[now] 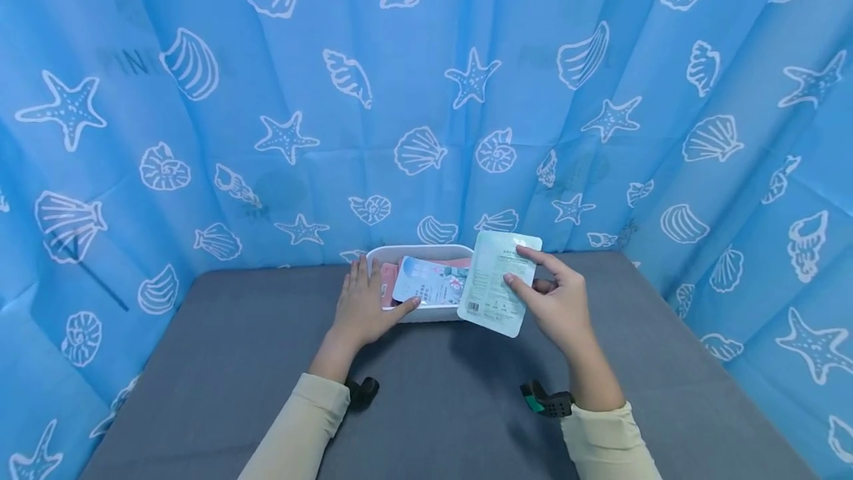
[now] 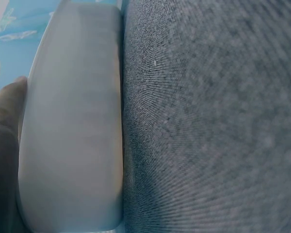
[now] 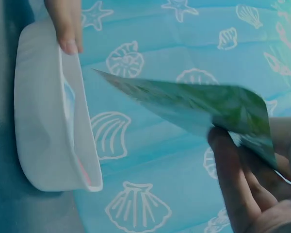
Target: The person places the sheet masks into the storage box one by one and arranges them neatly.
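My right hand (image 1: 556, 298) pinches a pale green facial mask sachet (image 1: 496, 280) by its right edge, thumb on the near face. Small print and a barcode show on that face; in the right wrist view the green, glossy other side of the sachet (image 3: 203, 104) is visible. It is held up just right of a white bin (image 1: 433, 313), overlapping its right end in the head view. Spread out, my left hand (image 1: 363, 306) rests on the bin's left end, its thumb over the front rim. Inside lie a light blue sachet (image 1: 426, 281) and pink ones (image 1: 389, 284) partly beneath it.
The bin stands on a grey cloth-covered table (image 1: 440, 406), near its back edge. Right behind hangs a blue curtain (image 1: 413, 95) with white shells and starfish, continuing round both sides. Black wrist straps (image 1: 549, 400) sit by the cream sleeves (image 1: 293, 428).
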Tool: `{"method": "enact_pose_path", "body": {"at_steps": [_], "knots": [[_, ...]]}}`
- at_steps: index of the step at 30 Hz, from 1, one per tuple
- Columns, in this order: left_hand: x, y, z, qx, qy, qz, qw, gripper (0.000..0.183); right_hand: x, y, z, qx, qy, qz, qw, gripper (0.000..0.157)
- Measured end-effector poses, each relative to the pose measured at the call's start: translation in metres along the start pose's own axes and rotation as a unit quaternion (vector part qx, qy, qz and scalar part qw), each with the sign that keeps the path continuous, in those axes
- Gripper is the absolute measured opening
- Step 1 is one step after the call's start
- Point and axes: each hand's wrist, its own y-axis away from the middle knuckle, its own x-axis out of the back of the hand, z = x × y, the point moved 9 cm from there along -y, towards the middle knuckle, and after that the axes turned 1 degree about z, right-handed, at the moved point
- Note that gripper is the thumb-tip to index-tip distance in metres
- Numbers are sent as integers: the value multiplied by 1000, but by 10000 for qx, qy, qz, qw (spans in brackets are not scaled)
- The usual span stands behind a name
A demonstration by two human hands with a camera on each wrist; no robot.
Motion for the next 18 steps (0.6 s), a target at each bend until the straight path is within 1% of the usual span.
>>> {"method": "enact_pose_path", "body": {"at_steps": [4, 7, 15, 18], "knots": [[-3, 3, -2, 44, -14, -107, 9999, 124, 1, -6, 10, -107, -42, 613, 9981, 47], [-3, 3, -3, 49, 4, -128, 9999, 124, -2, -8, 20, -202, -55, 931, 9954, 47], [-4, 1, -3, 78, 24, -177, 9998, 125, -9, -9, 44, -238, 103, 1503, 9883, 47], [-3, -1, -3, 50, 0, -139, 9999, 126, -14, -8, 51, -287, 233, 1608, 9863, 48]]}}
